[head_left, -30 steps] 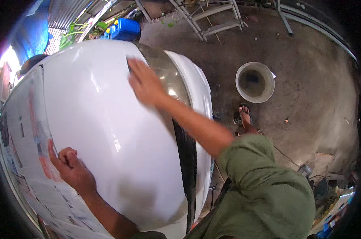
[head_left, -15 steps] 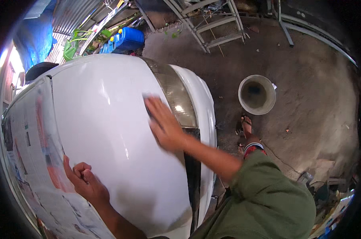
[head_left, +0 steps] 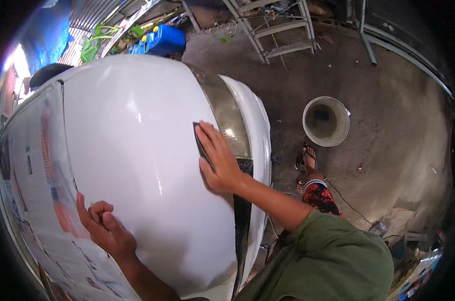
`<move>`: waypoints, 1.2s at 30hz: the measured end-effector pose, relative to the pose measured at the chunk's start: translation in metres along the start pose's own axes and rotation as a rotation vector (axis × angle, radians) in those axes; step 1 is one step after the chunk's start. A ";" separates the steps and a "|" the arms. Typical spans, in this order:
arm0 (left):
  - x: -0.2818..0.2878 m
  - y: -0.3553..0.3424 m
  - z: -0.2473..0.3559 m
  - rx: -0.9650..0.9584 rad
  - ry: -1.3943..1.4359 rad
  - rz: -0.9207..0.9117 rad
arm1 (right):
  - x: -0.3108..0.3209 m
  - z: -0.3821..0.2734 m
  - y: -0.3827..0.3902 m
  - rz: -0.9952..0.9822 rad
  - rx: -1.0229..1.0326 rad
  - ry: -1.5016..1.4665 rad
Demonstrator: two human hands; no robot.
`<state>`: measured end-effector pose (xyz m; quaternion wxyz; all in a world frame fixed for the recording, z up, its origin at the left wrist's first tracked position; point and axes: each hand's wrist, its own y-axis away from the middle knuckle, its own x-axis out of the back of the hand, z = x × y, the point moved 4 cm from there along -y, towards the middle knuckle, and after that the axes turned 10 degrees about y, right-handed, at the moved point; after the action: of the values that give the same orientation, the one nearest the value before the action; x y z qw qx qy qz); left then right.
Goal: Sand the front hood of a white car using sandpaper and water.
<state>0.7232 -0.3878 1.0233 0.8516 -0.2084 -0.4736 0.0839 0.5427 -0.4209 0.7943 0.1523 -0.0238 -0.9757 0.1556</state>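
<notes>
My right hand [head_left: 220, 158] lies on the white car hood [head_left: 127, 140], fingers pressed on a dark flat sheet [head_left: 199, 138], beside the clouded headlight [head_left: 230, 133]. A black strip [head_left: 241, 215] runs below the headlight along the hood's edge. My left hand [head_left: 104, 228] is at the hood's left side, index finger stretched to the seam by the newspaper-covered panel [head_left: 31, 165], its other fingers curled with nothing visible in them.
A round bucket [head_left: 310, 120] of murky water stands on the concrete floor beside my sandaled foot [head_left: 309, 155]. Blue jerrycans [head_left: 164, 40], a metal ladder [head_left: 280, 32] and metal tubing [head_left: 368, 45] are at the back. A cord and clutter [head_left: 403, 251] lie at the lower right.
My right hand, with the dark sheet, has moved from the hood's far part back toward me along the headlight edge. My left hand has stayed near the seam.
</notes>
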 end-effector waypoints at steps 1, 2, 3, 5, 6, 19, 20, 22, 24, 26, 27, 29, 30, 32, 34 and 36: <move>0.002 0.003 -0.001 0.001 0.015 -0.025 | 0.006 -0.004 -0.005 0.012 -0.008 -0.017; 0.004 0.003 -0.003 0.000 0.011 -0.024 | 0.010 -0.006 -0.019 0.036 -0.005 -0.033; 0.006 0.005 -0.007 0.016 0.072 -0.012 | 0.004 -0.006 -0.033 0.021 -0.005 -0.064; 0.011 0.009 -0.014 0.040 0.123 0.004 | 0.001 -0.008 -0.051 0.004 0.021 -0.045; 0.013 0.008 -0.015 0.029 0.131 0.026 | -0.002 -0.010 -0.056 -0.009 0.043 -0.018; 0.017 0.003 -0.009 -0.103 -0.071 -0.110 | -0.019 -0.022 -0.034 0.024 0.018 0.104; 0.016 0.002 -0.007 -0.110 -0.070 -0.111 | -0.017 -0.011 -0.055 -0.015 -0.066 0.068; 0.008 -0.001 -0.003 -0.095 -0.062 -0.111 | -0.007 0.035 -0.127 -0.056 -0.243 -0.060; 0.002 0.000 0.000 -0.099 -0.029 -0.103 | -0.003 0.068 -0.171 -0.090 -0.308 -0.056; 0.004 -0.003 -0.001 -0.095 -0.069 -0.074 | -0.007 0.066 -0.181 -0.075 -0.359 -0.111; 0.009 -0.002 -0.005 -0.132 -0.084 -0.074 | -0.021 0.048 -0.144 -0.113 -0.410 -0.054; 0.017 0.005 -0.008 -0.106 -0.096 -0.067 | -0.014 -0.021 -0.065 -0.233 -0.251 0.031; 0.017 0.003 -0.008 -0.092 -0.099 -0.072 | -0.018 -0.029 -0.035 -0.175 -0.139 0.069; 0.016 -0.001 -0.007 -0.117 -0.066 -0.095 | -0.017 -0.017 -0.059 -0.120 -0.203 0.093; 0.013 -0.001 -0.002 -0.141 -0.033 -0.123 | -0.010 0.023 -0.132 -0.099 -0.335 -0.020; 0.000 -0.008 0.004 -0.141 -0.029 -0.150 | 0.000 0.082 -0.195 -0.132 -0.375 -0.180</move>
<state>0.7192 -0.3937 1.0282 0.8317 -0.2306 -0.5050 -0.0106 0.5183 -0.6306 0.7807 0.0675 0.0265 -0.9967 -0.0373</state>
